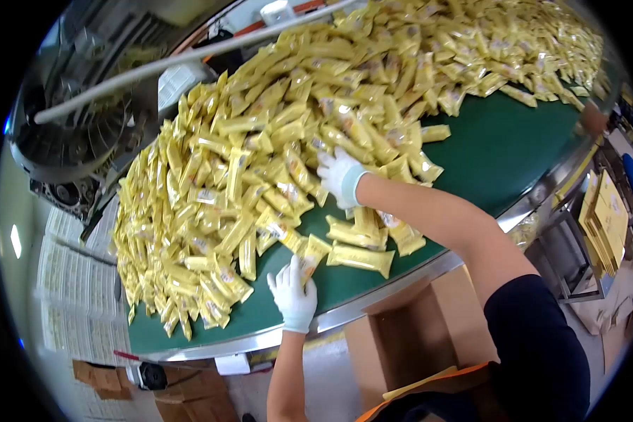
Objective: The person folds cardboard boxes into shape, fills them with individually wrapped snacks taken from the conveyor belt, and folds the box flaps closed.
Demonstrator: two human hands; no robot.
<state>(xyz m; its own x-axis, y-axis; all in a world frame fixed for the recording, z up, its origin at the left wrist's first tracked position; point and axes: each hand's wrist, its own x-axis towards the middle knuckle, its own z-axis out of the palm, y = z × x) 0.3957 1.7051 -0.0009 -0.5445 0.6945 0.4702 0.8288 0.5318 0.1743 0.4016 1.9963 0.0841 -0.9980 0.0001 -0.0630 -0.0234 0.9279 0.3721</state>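
A large heap of yellow wrapped packets point(232, 169) lies on a green table surface point(499, 148). My left hand point(293, 294), in a white glove, is near the front edge, its fingers touching a yellow packet point(315, 254) that stands out from the heap; the thumb side is partly hidden. My right hand point(340, 176), gloved in white too, reaches into the middle of the heap, its fingers apart on the packets. Between the hands and the metal rim, several loose packets point(360, 259) lie on the green surface.
An open cardboard box point(411, 337) stands below the metal rim point(337, 316), close to my body. A pale bar point(190, 55) crosses above at the upper left, beside dark machinery point(77, 133). Flat yellow cartons point(605, 218) stand in a rack at the right.
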